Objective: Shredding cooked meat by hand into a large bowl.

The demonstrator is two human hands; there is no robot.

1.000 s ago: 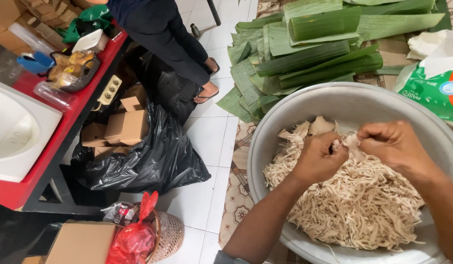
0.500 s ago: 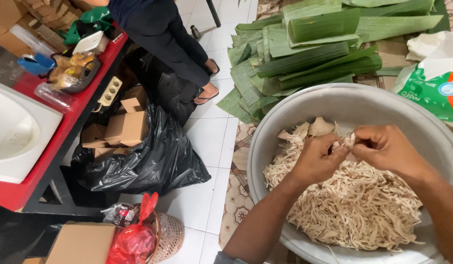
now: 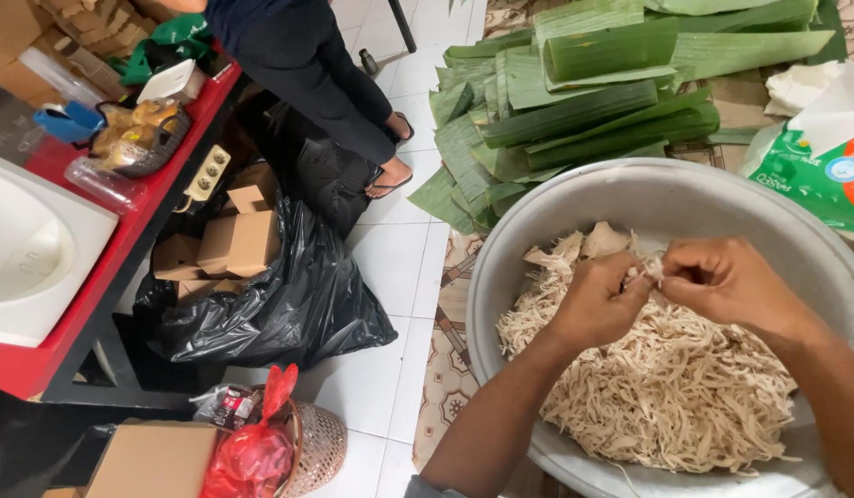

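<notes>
At the far left a red bench carries a white tray; right of it a black rubbish bag holds cardboard boxes. In the big metal basin, the left hand and right hand are both pinched on one piece of chicken above the shredded pile. The shredding step looks under way; pulling the piece apart along its grain seems called for next. Banana leaves lie beyond.

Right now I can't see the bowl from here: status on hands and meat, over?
Left hand and right hand both pinching one meat piece between them. Shredded meat heaped in metal bowl. Nothing blocking.
</notes>
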